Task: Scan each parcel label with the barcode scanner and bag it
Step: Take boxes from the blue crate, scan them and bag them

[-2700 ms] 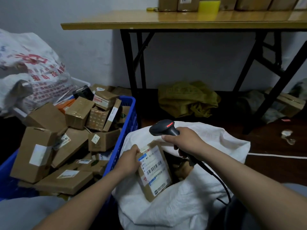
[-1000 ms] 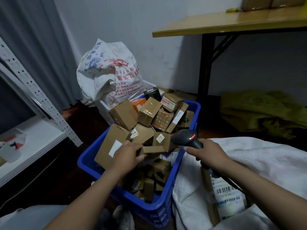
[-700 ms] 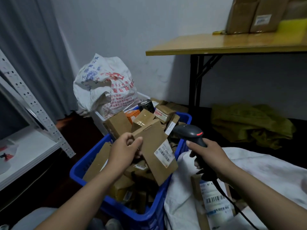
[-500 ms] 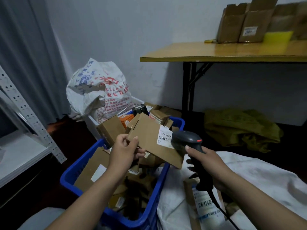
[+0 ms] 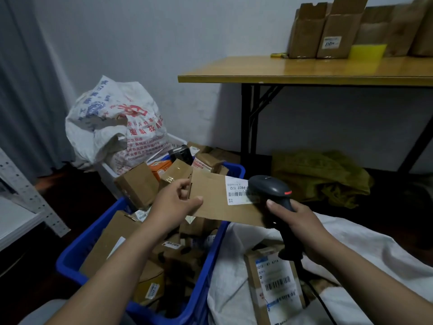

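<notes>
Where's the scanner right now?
Head view, right of centre: the scanner is in the right hand, its head close over the label of the parcel held by the left hand, above where crate and bag meet.

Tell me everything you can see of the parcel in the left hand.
The parcel is a flat brown cardboard box, held roughly level over the blue crate. The left hand pinches its left end. A white barcode label sits near its right end, facing the camera; the scanner in the right hand overlaps it.
</notes>
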